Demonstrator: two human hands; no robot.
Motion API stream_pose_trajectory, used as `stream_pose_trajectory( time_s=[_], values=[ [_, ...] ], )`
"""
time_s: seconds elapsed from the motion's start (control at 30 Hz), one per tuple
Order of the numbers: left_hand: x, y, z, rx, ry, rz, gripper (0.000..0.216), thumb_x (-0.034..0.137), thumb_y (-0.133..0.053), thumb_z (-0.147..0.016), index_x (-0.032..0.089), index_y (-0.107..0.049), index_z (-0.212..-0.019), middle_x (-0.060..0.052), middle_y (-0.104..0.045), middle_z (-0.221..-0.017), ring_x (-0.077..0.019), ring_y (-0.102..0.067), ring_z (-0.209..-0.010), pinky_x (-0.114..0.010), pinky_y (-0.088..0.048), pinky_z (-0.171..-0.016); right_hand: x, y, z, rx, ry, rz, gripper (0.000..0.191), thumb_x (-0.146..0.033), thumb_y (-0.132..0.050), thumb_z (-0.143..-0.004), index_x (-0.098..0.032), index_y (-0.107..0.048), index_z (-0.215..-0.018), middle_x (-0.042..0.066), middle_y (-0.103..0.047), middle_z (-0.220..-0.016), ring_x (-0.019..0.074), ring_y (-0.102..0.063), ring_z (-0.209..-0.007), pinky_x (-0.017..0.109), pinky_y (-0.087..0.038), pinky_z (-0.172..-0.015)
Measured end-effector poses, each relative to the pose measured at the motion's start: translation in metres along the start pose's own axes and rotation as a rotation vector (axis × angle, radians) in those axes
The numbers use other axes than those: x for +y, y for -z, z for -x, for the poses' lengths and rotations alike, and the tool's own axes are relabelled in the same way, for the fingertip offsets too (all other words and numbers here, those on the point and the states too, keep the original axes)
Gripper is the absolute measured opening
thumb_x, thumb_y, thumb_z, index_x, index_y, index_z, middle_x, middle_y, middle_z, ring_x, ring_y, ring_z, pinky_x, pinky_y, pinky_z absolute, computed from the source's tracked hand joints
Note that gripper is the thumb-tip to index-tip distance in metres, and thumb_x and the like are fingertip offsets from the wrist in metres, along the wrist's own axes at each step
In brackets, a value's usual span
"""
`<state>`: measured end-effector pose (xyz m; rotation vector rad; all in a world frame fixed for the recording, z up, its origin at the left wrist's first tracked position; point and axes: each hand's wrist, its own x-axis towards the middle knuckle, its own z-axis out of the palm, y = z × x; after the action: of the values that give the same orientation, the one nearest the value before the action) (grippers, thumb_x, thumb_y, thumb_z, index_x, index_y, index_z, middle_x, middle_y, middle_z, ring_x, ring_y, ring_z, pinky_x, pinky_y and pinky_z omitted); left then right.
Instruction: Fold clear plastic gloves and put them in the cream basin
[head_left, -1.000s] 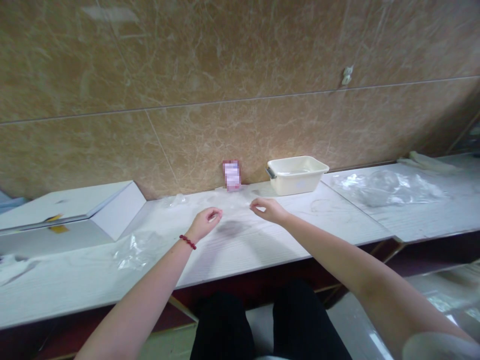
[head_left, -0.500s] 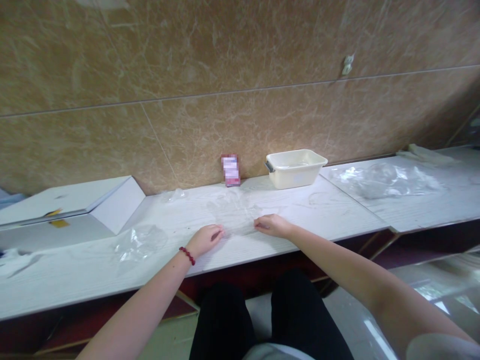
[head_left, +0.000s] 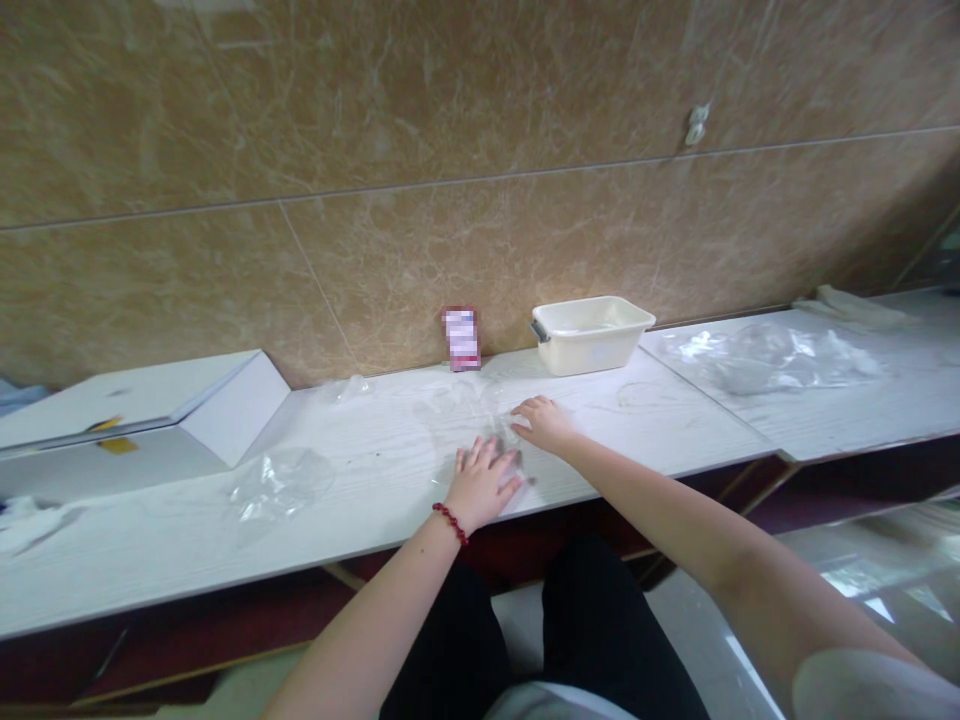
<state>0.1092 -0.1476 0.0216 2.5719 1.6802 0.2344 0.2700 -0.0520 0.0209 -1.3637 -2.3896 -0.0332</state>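
The left hand [head_left: 484, 480] has slid rightward from where it pinched the clear plastic bag [head_left: 469, 420] and now lies flat on it, fingers spread, pressing it to the worktop [head_left: 360, 480]. The right hand [head_left: 546, 422] has moved slightly farther away and rests palm down on the bag's right edge, fingers loosely extended. The bag now looks laid out and is being smoothed.

soft, dim light (slightly blurred)
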Motion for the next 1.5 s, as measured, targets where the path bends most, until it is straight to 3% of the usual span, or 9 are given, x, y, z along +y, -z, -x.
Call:
stream_pose_trajectory(
  time_s=[0.17,0.43,0.63,0.9,1.23,1.33,1.4,1.5],
  values=[
    [0.002,-0.009,0.003,-0.035,0.062,-0.006,0.054,0.057,-0.018,-0.077,0.032,-0.030,-0.123,-0.004,-0.022,-0.135,-0.0288,-0.013,-0.122,-0.055,-0.009,-0.092,0.002,-0.003,-0.012,-0.085,-0.055,0.096,0.025,-0.037,-0.044,-0.075,-0.024,-0.063,-0.085,0.007,-0.058,-0.092,0.0227,-0.046,-0.090,0.034,-0.031,-0.075],
    [0.002,-0.011,0.005,-0.043,0.073,-0.002,0.055,0.058,-0.016,-0.076,0.034,-0.027,-0.125,-0.003,-0.019,-0.136,-0.0283,-0.011,-0.123,-0.055,-0.007,-0.093,0.007,-0.004,-0.023,-0.095,-0.181,0.082,0.024,-0.030,-0.042,-0.075,-0.023,-0.064,-0.080,0.006,-0.058,-0.092,0.0191,-0.048,-0.088,0.029,-0.033,-0.072],
    [0.006,-0.015,0.007,-0.008,0.097,-0.008,0.057,0.059,-0.013,-0.076,0.033,-0.026,-0.125,-0.004,-0.019,-0.136,-0.0308,-0.012,-0.122,-0.057,-0.005,-0.091,0.004,0.001,-0.020,-0.133,-0.087,0.068,0.029,-0.045,-0.047,-0.070,-0.025,-0.065,-0.081,0.006,-0.059,-0.092,0.0229,-0.045,-0.090,0.033,-0.032,-0.074],
    [0.007,-0.013,0.008,-0.029,0.107,-0.004,0.057,0.059,-0.015,-0.076,0.034,-0.024,-0.126,-0.004,-0.018,-0.136,-0.0309,-0.012,-0.122,-0.057,-0.006,-0.092,0.004,-0.008,-0.021,-0.080,-0.125,0.054,0.022,-0.030,-0.044,-0.074,-0.023,-0.065,-0.077,0.005,-0.059,-0.090,0.0197,-0.049,-0.088,0.030,-0.034,-0.073],
    [0.009,-0.013,0.011,0.013,0.118,-0.001,0.057,0.058,-0.016,-0.076,0.033,-0.024,-0.126,-0.005,-0.018,-0.136,-0.0316,-0.010,-0.122,-0.056,-0.006,-0.092,0.036,-0.011,-0.043,-0.047,-0.348,-0.091,0.026,-0.019,-0.039,-0.075,-0.017,-0.063,-0.083,0.006,-0.063,-0.082,0.0155,-0.056,-0.078,0.023,-0.039,-0.070],
    [0.010,-0.012,0.012,0.065,0.150,-0.005,0.058,0.058,-0.017,-0.076,0.031,-0.022,-0.127,-0.005,-0.018,-0.136,-0.0309,-0.009,-0.123,-0.054,-0.007,-0.094,0.024,-0.002,-0.047,0.082,-0.280,-0.080,0.031,-0.015,-0.035,-0.077,-0.014,-0.057,-0.099,0.011,-0.056,-0.101,0.0176,-0.050,-0.095,0.028,-0.034,-0.083],
    [0.010,-0.013,0.013,0.097,0.173,-0.009,0.058,0.057,-0.017,-0.076,0.030,-0.021,-0.128,-0.007,-0.019,-0.135,-0.0306,-0.009,-0.123,-0.053,-0.006,-0.094,0.005,0.002,-0.046,0.176,-0.101,-0.130,0.031,-0.015,-0.033,-0.078,-0.013,-0.054,-0.102,0.011,-0.054,-0.105,0.0173,-0.047,-0.099,0.029,-0.032,-0.087],
    [0.011,-0.013,0.016,0.095,0.186,-0.014,0.059,0.058,-0.017,-0.076,0.031,-0.025,-0.127,-0.008,-0.022,-0.134,-0.0316,-0.011,-0.122,-0.054,-0.006,-0.094,-0.029,0.002,-0.036,0.045,0.194,-0.304,0.032,-0.017,-0.031,-0.081,-0.016,-0.049,-0.108,0.008,-0.055,-0.104,0.0141,-0.048,-0.098,0.028,-0.036,-0.085]
  ],
)
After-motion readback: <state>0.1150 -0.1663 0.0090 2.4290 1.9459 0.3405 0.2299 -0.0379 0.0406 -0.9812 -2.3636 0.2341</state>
